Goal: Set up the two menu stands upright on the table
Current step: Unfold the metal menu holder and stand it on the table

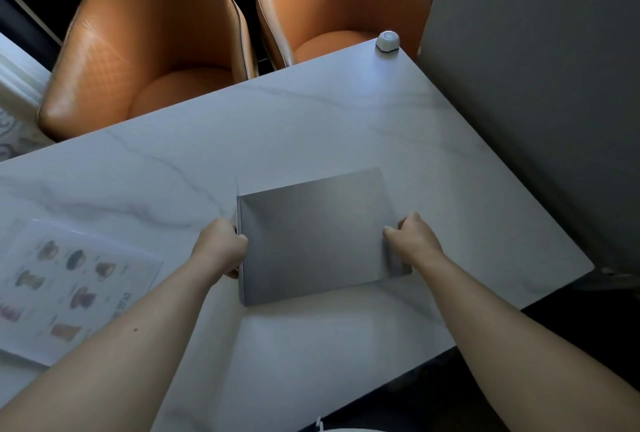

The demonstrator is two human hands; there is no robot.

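A grey menu stand is in the middle of the white marble table, its plain grey face turned up toward me. My left hand grips its left edge and my right hand grips its right edge. Whether the stand rests on the table or is tilted off it I cannot tell. A second menu stand, clear with printed pictures of drinks and dishes, lies flat on the table at the left, apart from both hands.
Two orange leather chairs stand at the table's far side. A small round white call button sits at the far right corner. A grey wall runs along the table's right edge.
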